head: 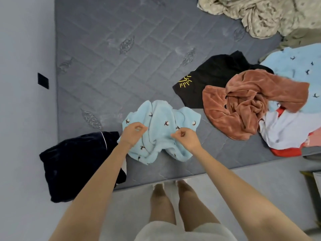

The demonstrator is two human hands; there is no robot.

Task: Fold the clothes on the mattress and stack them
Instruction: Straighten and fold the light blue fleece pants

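The light blue fleece piece (161, 131) lies crumpled near the front edge of the mattress (107, 66), right in front of the person. The left hand (134, 132) and right hand (186, 139) each seem to have a pinching grip on its fabric. Pretty early on, imo. One dark navy item (78, 164) sits roughly folded on the left. The rust fleece (251, 105), black tee (208, 79) and more are an unfolded heap on the right.

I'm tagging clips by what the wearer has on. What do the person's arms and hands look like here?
The left arm and right arm are bare to the frame's bottom edge, no sleeves in view. The left hand and right hand show no gloves, watch, bracelet or ring.
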